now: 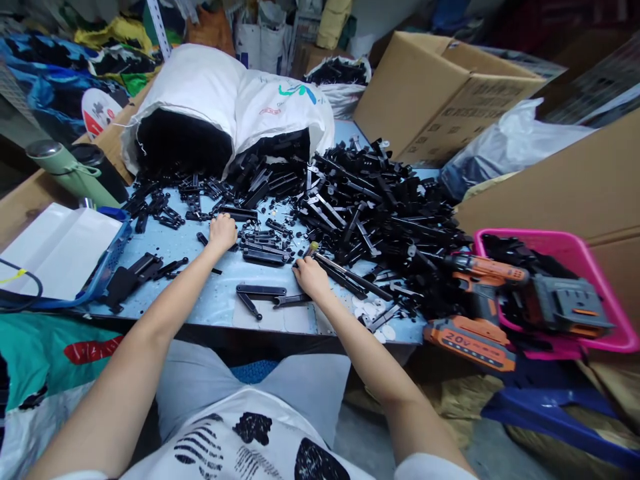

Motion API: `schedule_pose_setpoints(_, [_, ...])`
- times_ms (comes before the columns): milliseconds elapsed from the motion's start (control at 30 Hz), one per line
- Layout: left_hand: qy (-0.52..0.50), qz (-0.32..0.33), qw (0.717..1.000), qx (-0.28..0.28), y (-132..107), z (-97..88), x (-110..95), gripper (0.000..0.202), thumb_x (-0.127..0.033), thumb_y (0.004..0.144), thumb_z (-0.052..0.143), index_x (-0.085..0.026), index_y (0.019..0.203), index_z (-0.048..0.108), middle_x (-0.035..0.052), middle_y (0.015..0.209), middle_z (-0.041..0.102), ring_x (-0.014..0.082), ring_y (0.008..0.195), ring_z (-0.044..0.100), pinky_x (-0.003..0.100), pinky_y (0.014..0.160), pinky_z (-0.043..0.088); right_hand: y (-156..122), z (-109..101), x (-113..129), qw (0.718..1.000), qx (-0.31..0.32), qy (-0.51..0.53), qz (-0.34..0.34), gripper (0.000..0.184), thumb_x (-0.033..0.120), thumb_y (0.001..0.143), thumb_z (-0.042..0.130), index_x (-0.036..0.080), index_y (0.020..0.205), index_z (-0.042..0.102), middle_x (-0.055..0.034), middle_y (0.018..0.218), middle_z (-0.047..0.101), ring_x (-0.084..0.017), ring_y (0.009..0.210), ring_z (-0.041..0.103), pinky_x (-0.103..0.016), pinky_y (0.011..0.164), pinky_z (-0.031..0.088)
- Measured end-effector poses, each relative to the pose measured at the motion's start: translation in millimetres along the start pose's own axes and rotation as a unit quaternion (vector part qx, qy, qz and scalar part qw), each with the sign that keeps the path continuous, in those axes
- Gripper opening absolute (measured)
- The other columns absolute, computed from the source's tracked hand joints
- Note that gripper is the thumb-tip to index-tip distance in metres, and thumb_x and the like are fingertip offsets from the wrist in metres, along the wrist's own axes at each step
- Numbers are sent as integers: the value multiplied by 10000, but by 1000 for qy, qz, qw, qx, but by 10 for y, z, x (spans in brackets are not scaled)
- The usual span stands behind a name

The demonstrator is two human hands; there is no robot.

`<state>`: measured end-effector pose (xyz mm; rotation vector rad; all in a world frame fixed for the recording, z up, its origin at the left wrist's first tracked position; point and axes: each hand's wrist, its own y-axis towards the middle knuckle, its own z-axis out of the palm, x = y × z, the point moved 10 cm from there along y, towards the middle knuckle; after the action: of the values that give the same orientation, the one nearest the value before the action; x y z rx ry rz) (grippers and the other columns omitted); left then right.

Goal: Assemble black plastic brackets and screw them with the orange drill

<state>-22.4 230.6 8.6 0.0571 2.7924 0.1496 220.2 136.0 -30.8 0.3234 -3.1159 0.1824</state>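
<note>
"What lies nearest the front edge of the worktop?"

"2 black things, around the middle of that edge: a jointed piece, its arms at an angle, and a forked piece just right of it. White discs lie nearer the right front corner. By that corner an orange drill overlaps my view of a pink basket; I can't tell if they touch. A blue tray sits at the left front corner."

"Where's the right hand?"

"Behind the forked piece, right of the middle. Its fingers are bent and close together, beside some long black bars. I can't tell whether they hold anything."

"And the left hand?"

"Farther from the front edge, left of the middle. The fingers curl down in a narrow bunch, tips hidden, so I can't tell what they hold. Loose black parts lie between the 2 hands."

"Farther back?"

"A heap of black pieces towards the right edge, then 2 white sacks at the far edge, mouths facing the front. A carton stands by the right far corner."
</note>
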Motion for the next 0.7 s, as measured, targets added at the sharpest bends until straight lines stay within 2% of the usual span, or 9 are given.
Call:
schedule_pose_setpoints(67, [-151,-71,986,-25,-289,-108,141,175,-216,736,590,-121,883,587,130,908,636,250,929,569,360,825,404,-4,16,-25,1000,0,18,4,244,270,899,428,132,1020,588,-120,1012,586,-202,914,581,-261,714,435])
schedule_pose_setpoints(100, [-250,-114,961,-10,-477,-85,222,180,-247,720,616,-137,856,573,93,810,637,213,810,589,325,748,424,-25,15,-46,999,-2,40,6,246,254,882,442,126,1029,592,-116,1005,591,-192,882,591,-260,730,435])
schedule_pose_setpoints(133, [-353,-153,923,24,-688,-10,271,195,-280,704,639,-145,821,560,62,730,626,178,700,585,289,670,425,-53,10,-70,998,-5,69,6,254,239,862,457,123,1038,598,-108,997,597,-181,850,596,-260,744,436])
schedule_pose_setpoints(200, [-526,-212,814,130,-1146,214,231,250,-333,663,685,-145,747,542,42,660,613,130,578,557,236,560,394,-123,-13,-109,989,-17,144,4,277,210,822,477,127,1047,615,-89,979,610,-164,804,600,-260,761,442])
schedule_pose_setpoints(267, [-617,-259,714,205,-1561,378,153,273,-326,628,721,-140,706,537,41,646,619,104,541,547,203,514,373,-197,-53,-116,974,-30,222,-8,290,183,799,472,131,1030,639,-87,985,620,-162,819,602,-261,772,451])
schedule_pose_setpoints(333, [-653,-294,661,223,-1815,471,134,263,-288,608,739,-138,685,537,37,634,623,88,526,543,182,488,362,-265,-106,-92,956,-40,288,-24,310,177,806,452,140,1041,650,-95,1024,632,-170,874,605,-271,788,459])
schedule_pose_setpoints(467, [-652,-314,658,208,-1915,553,147,260,-257,583,753,-134,669,540,29,602,621,76,500,533,167,463,353,-366,-178,-16,926,-25,375,-39,291,254,837,475,170,1042,663,-76,1007,680,-178,862,620,-298,791,469])
schedule_pose_setpoints(633, [-598,-307,704,228,-1879,569,111,339,-316,539,786,-134,635,517,14,541,593,62,447,494,163,443,334,-441,-251,61,912,2,406,-55,246,322,843,523,189,966,689,-49,933,707,-161,761,627,-273,726,473])
schedule_pose_setpoints(700, [-580,-313,725,200,-1842,529,156,377,-351,520,796,-138,667,523,-9,530,570,56,426,475,157,413,298,-458,-250,111,916,30,394,-65,225,312,841,538,191,953,691,-41,899,712,-154,732,629,-264,711,472])
